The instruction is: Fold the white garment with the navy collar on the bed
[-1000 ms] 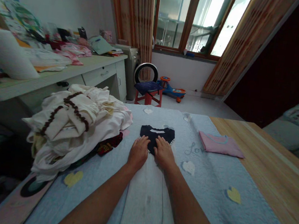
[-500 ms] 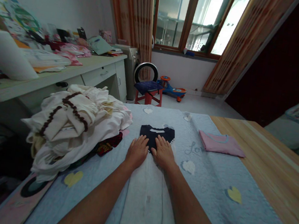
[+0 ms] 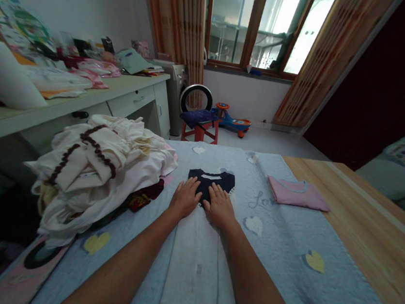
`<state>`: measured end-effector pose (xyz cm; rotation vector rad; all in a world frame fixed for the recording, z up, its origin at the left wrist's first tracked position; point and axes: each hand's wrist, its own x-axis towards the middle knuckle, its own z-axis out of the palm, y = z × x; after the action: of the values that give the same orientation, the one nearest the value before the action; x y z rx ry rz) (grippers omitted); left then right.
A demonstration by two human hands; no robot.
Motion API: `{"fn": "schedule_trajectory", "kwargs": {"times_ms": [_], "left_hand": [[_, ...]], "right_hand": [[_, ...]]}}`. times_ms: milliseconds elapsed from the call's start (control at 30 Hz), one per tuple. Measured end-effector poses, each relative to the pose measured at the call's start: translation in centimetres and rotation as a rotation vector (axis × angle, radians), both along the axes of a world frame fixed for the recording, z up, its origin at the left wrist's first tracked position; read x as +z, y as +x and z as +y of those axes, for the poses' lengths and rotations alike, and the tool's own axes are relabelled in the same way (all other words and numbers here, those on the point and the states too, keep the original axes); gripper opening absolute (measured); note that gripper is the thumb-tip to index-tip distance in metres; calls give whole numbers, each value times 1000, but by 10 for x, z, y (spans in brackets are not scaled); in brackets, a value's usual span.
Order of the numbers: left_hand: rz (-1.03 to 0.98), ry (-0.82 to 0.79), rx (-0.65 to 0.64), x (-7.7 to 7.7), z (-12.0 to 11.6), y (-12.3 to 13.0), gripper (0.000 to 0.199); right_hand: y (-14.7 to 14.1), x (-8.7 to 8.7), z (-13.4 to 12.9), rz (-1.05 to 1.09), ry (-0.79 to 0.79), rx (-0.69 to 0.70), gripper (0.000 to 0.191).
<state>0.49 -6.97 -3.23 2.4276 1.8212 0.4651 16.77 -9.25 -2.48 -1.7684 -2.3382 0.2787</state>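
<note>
The left hand (image 3: pixel 184 199) and right hand (image 3: pixel 219 205) are pressing open and flat on a navy-and-white dress (image 3: pixel 196 268); a pink shirt (image 3: pixel 297 193) and white clothes (image 3: pixel 91 168) are lying near it.

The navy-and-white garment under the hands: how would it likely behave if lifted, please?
It would probably hang floppy: the navy-and-white garment lies flat under the left hand and right hand. It looks light and may slide on the blue quilted cover.

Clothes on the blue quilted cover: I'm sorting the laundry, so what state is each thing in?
Navy-and-white garment: laid out flat.
Left hand: open, resting flat on the garment.
Right hand: open, resting flat on the garment.
Pink shirt: folded.
White clothes pile: heaped, unfolded.
Desk drawer: shut.
</note>
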Motion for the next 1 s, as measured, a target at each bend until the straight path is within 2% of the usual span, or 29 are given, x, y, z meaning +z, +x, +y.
{"fn": "schedule_trajectory", "kwargs": {"times_ms": [333,500,600,833,1000], "left_hand": [[-22,-79,47,4,29,-6,52],[-43,-117,142,12,36,0,51],[-42,-77,195,14,39,8,49],[-22,60,245,3,37,16,46],[-14,56,248,-3,37,14,48]], "right_hand": [[0,2,1,12,-13,2,62],[0,3,0,21,-24,-5,63],[0,4,0,23,-14,-7,63],[0,6,-1,20,-26,1,62],[0,5,0,24,-39,-6,63]]}}
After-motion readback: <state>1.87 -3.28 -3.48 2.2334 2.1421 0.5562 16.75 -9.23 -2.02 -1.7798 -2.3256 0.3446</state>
